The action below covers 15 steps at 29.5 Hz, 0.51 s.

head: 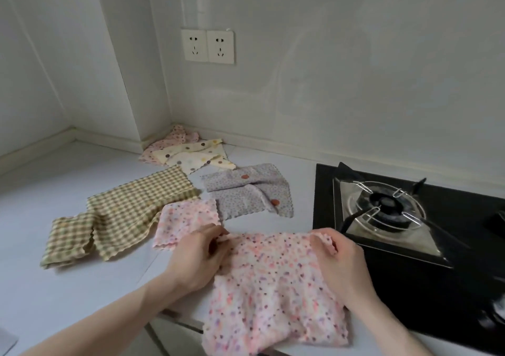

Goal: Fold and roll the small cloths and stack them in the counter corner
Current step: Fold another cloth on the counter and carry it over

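Observation:
A pink cloth with small dots (pixel 273 290) lies at the counter's front edge and hangs over it. My left hand (pixel 199 257) pinches its far left corner and my right hand (pixel 341 262) pinches its far right corner. Just beyond my left hand lies a second pink dotted cloth (pixel 188 219). A green checked cloth (pixel 131 210) is spread to the left, with a folded green checked cloth (pixel 68 238) beside it. A grey flowered cloth (pixel 251 191) lies crumpled further back. In the counter corner sit a cream cloth with large dots (pixel 196 156) and another pink cloth (pixel 175 137).
A black gas hob (pixel 410 273) with a metal burner ring (pixel 385 205) takes up the right side, close to my right hand. White walls meet behind the cloths, with a double socket (pixel 207 46) above. The white counter (pixel 54 169) stretches to the left.

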Each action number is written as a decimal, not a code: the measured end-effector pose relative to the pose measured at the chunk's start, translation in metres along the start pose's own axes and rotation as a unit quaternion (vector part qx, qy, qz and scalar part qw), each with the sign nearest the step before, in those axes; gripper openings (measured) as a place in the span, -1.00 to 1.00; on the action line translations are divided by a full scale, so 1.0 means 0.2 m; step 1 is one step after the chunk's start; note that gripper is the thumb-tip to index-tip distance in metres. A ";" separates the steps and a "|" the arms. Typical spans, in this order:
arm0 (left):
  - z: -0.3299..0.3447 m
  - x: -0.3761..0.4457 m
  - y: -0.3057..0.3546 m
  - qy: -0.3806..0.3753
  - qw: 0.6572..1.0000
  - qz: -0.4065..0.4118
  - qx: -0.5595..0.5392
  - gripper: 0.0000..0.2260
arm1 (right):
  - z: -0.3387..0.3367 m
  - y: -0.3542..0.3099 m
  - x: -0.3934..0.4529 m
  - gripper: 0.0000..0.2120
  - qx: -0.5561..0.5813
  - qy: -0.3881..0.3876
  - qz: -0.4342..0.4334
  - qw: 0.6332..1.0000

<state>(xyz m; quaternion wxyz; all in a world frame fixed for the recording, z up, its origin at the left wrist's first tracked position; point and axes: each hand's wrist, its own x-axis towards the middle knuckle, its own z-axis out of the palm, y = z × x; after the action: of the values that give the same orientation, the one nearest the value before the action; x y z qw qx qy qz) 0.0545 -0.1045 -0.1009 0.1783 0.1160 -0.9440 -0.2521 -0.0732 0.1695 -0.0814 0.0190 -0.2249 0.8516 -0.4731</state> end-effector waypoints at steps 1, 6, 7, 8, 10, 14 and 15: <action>0.02 -0.01 -0.01 0.015 1.000 0.011 0.000 -0.96 | 0.01 0.02 0.00 -0.88 0.006 0.007 -0.004 1.000; 0.03 -0.03 -0.03 0.055 0.995 -0.004 -0.088 -0.81 | 0.02 0.06 -0.02 -0.85 0.017 0.040 -0.027 0.999; 0.03 -0.04 -0.03 0.061 0.993 -0.010 -0.096 -0.78 | 0.03 0.06 -0.02 -0.84 0.020 0.048 -0.028 0.998; 0.03 -0.04 -0.03 0.066 0.993 -0.014 -0.099 -0.78 | 0.03 0.07 -0.02 -0.83 0.019 0.053 -0.026 0.998; 0.02 -0.07 -0.01 0.071 0.992 -0.018 -0.103 -0.78 | 0.04 0.06 -0.04 -0.82 0.017 0.053 -0.016 0.998; -0.07 -0.18 0.09 0.098 0.987 -0.018 -0.127 -0.75 | -0.01 -0.01 -0.16 -0.79 0.025 0.049 -0.002 0.998; -0.12 -0.21 0.13 0.109 0.985 -0.008 -0.133 -0.73 | -0.04 -0.05 -0.20 -0.79 0.028 0.056 -0.014 0.998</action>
<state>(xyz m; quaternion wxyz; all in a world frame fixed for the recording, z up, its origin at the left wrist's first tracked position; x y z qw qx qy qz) 0.0986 -0.0790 -0.0795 0.2921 0.1252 -0.8761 -0.3626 -0.0363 0.1868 -0.0757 -0.0296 -0.2094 0.8346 -0.5087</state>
